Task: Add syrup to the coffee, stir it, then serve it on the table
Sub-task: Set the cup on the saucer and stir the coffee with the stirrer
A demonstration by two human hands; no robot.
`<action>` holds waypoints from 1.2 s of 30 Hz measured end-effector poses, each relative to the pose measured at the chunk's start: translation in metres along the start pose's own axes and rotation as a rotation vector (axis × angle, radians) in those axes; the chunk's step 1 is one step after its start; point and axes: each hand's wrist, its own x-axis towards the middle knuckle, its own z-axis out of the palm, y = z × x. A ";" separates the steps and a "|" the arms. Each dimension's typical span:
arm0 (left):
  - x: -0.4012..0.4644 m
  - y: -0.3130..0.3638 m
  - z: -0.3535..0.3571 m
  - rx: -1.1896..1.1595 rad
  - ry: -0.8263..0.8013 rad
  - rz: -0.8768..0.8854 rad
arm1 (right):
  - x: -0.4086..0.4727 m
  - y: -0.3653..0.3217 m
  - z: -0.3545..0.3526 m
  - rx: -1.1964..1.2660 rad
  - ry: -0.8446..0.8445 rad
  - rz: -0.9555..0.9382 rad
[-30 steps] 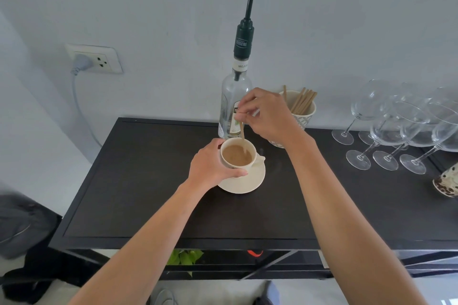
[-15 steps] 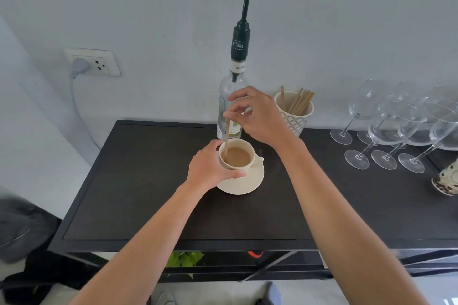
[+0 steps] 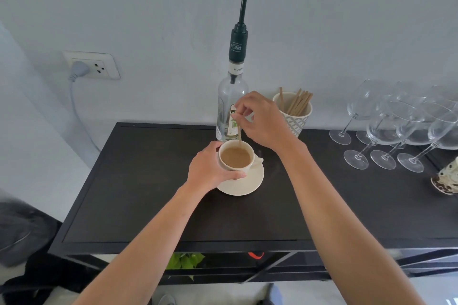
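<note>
A cream cup (image 3: 247, 167) of milky coffee (image 3: 235, 157) stands on a cream saucer (image 3: 250, 184) on the black table (image 3: 138, 193). My left hand (image 3: 209, 171) grips the cup's left side. Pinched in the fingers of my right hand (image 3: 264, 121) is a thin wooden stir stick (image 3: 239, 132), its lower end dipped in the coffee at the far rim. Just behind the cup rises the clear syrup bottle (image 3: 229, 106) with a tall dark pump.
A patterned holder (image 3: 297, 120) with several wooden sticks stands right of the bottle. Several wine glasses (image 3: 401, 129) crowd the table's right end, beside a spotted cup (image 3: 446, 181). A wall socket (image 3: 93, 65) with a plugged cable is at the left.
The stick has swept around inside the cup, from the right side to the left and now to the far rim, with my right hand moving above it. My left hand stayed on the cup.
</note>
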 end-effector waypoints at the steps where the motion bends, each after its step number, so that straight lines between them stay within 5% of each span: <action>1: 0.000 0.000 0.000 -0.002 0.000 -0.002 | -0.001 0.000 0.000 0.006 -0.024 0.000; 18: -0.001 0.002 -0.001 0.008 -0.008 -0.002 | 0.002 -0.001 0.002 0.051 0.052 -0.090; 22: 0.000 0.002 -0.001 0.012 -0.006 -0.001 | -0.002 -0.005 -0.001 0.079 -0.085 -0.058; 27: -0.001 0.003 -0.001 0.005 -0.008 -0.006 | 0.000 -0.007 0.000 0.064 0.032 -0.090; 32: -0.001 0.004 -0.002 0.007 -0.010 -0.008 | -0.003 -0.012 -0.002 0.092 -0.093 -0.082; 36: -0.001 0.004 -0.001 -0.007 -0.008 -0.003 | 0.000 -0.007 0.001 0.046 0.013 -0.123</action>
